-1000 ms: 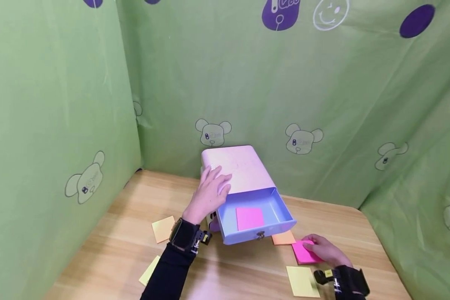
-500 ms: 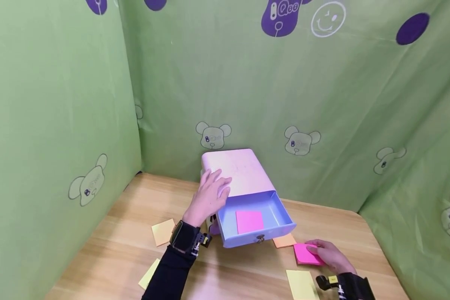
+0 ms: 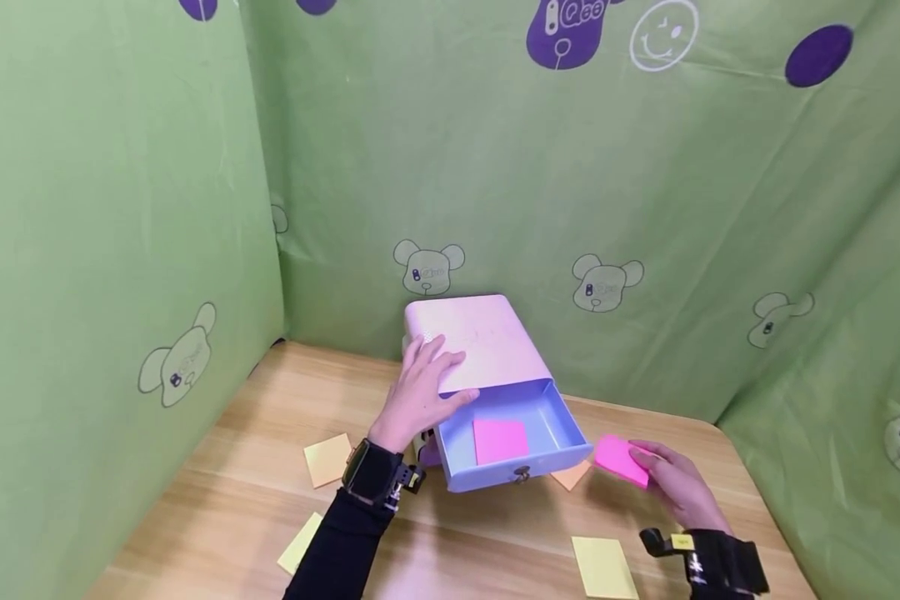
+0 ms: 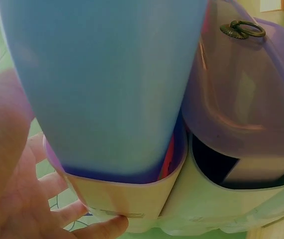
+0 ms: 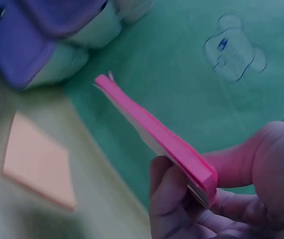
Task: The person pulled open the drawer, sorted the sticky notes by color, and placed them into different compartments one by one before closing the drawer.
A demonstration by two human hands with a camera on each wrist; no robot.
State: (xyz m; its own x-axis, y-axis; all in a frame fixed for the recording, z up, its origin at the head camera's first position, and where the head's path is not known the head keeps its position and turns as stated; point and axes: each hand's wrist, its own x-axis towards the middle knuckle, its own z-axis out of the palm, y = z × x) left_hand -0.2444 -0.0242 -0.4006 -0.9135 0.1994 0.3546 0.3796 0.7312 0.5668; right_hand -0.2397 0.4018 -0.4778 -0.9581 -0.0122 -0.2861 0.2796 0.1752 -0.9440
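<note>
Pink sticky-note pad sits pinched in the right hand, fingers under it and thumb on top, lifted off the wooden table just right of the open blue drawer. Nearest the camera lie a yellow pad and another yellow one; farther in, an orange pad lies partly under the drawer front. The held pad's long axis runs from the fingers toward the drawer, its free end tilted slightly up, loose top sheets lifting at that tip in the right wrist view. Gripped at one end only, it could sag, fan open or slip, or catch the drawer wall. Another pink pad already lies inside. The left hand rests flat, fingers spread, on the pale pink organizer box, steadying it.
</note>
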